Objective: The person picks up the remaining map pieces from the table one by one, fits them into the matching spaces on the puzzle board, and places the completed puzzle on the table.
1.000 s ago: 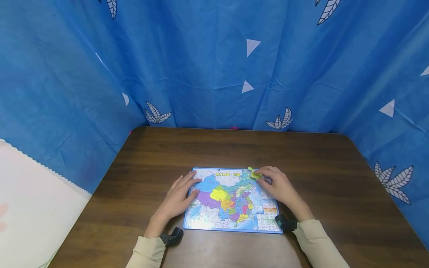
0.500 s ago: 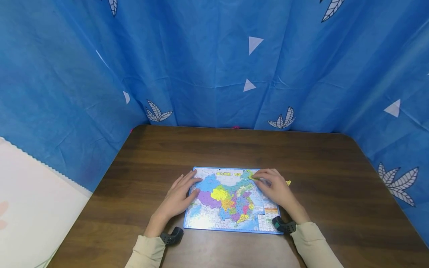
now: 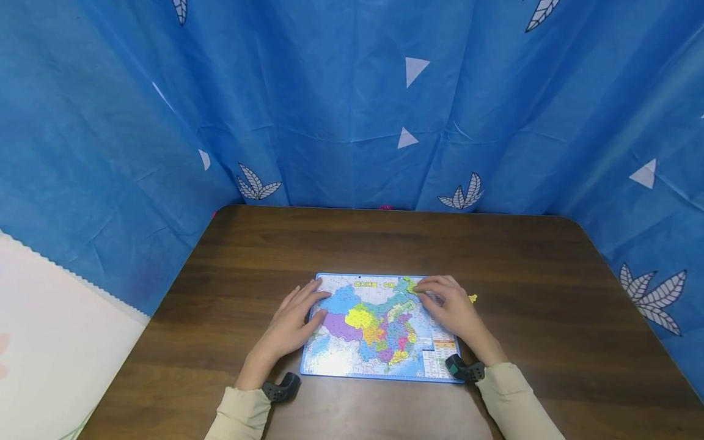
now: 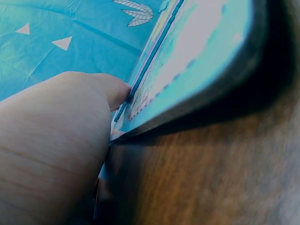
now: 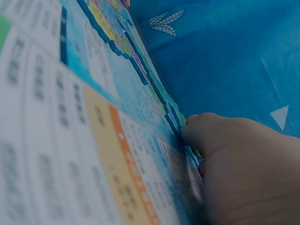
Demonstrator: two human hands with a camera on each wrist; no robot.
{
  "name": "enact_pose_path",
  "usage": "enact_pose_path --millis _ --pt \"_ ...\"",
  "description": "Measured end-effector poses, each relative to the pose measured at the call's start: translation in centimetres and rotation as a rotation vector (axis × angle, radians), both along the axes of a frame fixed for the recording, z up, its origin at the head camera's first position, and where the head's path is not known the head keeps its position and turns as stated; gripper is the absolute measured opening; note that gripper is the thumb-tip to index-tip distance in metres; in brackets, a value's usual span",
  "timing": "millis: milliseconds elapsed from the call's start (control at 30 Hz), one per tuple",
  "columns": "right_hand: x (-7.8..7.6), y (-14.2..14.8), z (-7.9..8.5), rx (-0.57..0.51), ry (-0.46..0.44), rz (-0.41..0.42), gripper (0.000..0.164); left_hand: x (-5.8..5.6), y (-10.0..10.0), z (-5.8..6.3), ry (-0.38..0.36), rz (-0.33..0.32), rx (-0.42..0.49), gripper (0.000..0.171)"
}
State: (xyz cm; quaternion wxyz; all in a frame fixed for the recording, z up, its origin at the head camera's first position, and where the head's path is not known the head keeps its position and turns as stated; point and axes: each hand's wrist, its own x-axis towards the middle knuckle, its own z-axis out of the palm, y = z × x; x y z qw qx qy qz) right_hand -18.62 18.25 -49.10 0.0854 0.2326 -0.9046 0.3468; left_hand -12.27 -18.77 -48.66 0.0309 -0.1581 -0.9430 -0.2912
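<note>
A map puzzle board (image 3: 335,360) with a blue rim lies on the table, its coloured pieces forming a map of China. My left hand (image 3: 293,327) rests across the board's left edge with fingers spread. In the left wrist view the thumb (image 4: 115,89) touches the board's rim. At the upper right of the map, my right hand (image 3: 451,308) pinches a yellow-green puzzle piece (image 3: 409,285) between thumb and fingertips. The piece lies at the board's surface, partly covered by the fingers. In the right wrist view the hand (image 5: 248,159) hides most of it.
A small yellow puzzle piece (image 3: 473,299) shows on the table just beyond the right hand. Dark wooden tabletop (image 3: 341,241) surrounds the board. A blue patterned curtain (image 3: 330,110) hangs behind the table, and a white cloth (image 3: 60,342) is at the left.
My right hand has brought the yellow-green piece slightly left and down onto the map's upper right corner. A small yellow piece has come into view behind that hand. The left hand stays put.
</note>
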Motion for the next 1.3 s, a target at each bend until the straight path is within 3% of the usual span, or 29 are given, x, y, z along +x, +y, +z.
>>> enact_pose_path --millis 1067,1300 --pt "0.04 -0.29 -0.17 0.034 0.014 0.064 0.025 -0.01 -0.03 0.27 -0.031 0.005 0.002 0.043" --pt "0.12 -0.24 -0.06 0.045 -0.036 0.066 0.04 0.02 0.01 0.08 -0.015 0.005 0.012 0.042"
